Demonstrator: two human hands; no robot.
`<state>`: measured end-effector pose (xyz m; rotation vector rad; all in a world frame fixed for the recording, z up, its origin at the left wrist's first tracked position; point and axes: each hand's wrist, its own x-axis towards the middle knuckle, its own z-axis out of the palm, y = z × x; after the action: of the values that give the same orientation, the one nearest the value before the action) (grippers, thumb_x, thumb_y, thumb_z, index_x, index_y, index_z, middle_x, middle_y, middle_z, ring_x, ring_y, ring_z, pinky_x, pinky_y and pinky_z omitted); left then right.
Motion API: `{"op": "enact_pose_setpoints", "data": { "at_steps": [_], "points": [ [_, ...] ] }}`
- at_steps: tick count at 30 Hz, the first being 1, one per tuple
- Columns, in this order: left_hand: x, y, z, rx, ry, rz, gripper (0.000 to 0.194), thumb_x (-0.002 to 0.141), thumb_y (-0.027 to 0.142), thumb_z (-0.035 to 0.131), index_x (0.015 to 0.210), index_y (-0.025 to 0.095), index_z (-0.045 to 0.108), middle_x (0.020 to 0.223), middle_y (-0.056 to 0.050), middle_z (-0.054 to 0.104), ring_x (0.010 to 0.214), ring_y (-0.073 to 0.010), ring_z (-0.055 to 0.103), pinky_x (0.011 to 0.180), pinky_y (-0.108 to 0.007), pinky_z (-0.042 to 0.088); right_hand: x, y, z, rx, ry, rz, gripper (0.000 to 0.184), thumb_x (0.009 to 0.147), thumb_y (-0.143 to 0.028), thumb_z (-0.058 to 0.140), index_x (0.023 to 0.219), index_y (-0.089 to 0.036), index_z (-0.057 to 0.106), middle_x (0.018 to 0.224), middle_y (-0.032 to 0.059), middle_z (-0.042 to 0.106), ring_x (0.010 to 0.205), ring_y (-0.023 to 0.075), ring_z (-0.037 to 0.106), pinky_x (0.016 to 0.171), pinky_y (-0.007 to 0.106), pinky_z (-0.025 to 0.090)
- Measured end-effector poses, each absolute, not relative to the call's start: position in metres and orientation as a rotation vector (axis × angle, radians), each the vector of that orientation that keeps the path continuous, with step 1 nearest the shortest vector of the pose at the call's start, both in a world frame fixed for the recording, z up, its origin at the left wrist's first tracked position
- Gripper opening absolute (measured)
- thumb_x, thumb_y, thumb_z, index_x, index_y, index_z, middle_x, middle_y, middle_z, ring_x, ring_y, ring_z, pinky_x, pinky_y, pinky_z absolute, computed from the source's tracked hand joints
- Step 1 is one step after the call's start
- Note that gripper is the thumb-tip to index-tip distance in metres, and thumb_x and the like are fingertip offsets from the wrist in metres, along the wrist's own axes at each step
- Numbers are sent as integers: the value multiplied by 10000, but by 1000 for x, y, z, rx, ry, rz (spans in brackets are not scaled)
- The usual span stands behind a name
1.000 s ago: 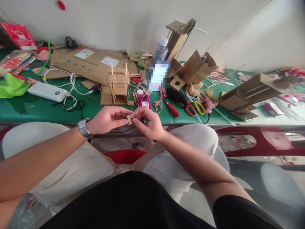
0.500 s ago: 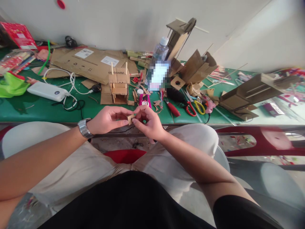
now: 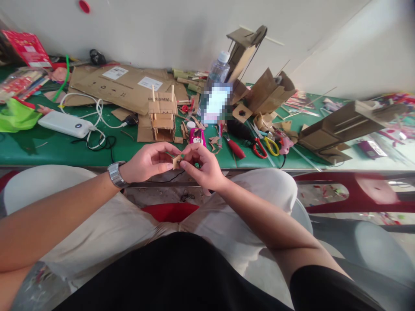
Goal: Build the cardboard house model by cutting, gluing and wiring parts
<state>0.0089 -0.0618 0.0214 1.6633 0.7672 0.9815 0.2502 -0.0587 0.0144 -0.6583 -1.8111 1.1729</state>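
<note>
Between my two hands, just in front of the table's edge, is a small piece of cardboard (image 3: 175, 163). My left hand (image 3: 147, 163), with a metal watch (image 3: 117, 174) on its wrist, pinches the piece from the left with thumb and fingertips. From the right, the thumb and index finger of my right hand (image 3: 202, 166) close on the same piece; its other fingers are curled and partly hidden. Behind my hands stands a small cardboard frame (image 3: 163, 121) with two wooden sticks upright in it. A pink device (image 3: 196, 137) lies just beyond my right hand.
Red-handled scissors (image 3: 259, 148), yellow-handled scissors (image 3: 271, 146) and a red-handled tool (image 3: 236, 149) lie to the right. A white power bank (image 3: 65, 124) with cables is at left. A bottle (image 3: 218, 71) and tall cardboard structures (image 3: 340, 125) stand behind and right.
The cardboard piece has turned slightly in my fingers, and my left fingertips have shifted a little. The things on the table stay where they were.
</note>
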Motion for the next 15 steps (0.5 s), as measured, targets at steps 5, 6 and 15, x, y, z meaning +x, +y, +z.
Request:
{"op": "enact_pose_setpoints", "data": {
  "at_steps": [5, 6, 15],
  "points": [
    [9, -62, 22, 1647, 754, 979, 347, 893, 298, 871, 1202, 158, 798, 1163, -134, 837, 926, -207, 831, 764, -238, 679, 250, -58, 12, -646, -1783, 1248, 321, 1033, -440, 746, 1166, -220, 555, 856, -3, 685, 732, 131, 655, 689, 270, 524],
    [8, -62, 22, 1646, 756, 976, 350, 888, 299, 879, 1201, 160, 805, 1162, -134, 841, 926, -209, 835, 765, -240, 682, 250, -58, 12, -646, -1775, 1260, 327, 1030, -443, 752, 1162, -220, 552, 860, -4, 683, 729, 127, 652, 688, 268, 524],
    [8, -62, 21, 1648, 730, 985, 359, 870, 312, 918, 1204, 198, 854, 1100, -115, 863, 905, -218, 848, 782, -264, 707, 249, -58, 14, -580, -1701, 1376, 338, 1011, -387, 799, 1144, -219, 539, 846, -20, 675, 696, 105, 637, 642, 238, 506]
  ]
}}
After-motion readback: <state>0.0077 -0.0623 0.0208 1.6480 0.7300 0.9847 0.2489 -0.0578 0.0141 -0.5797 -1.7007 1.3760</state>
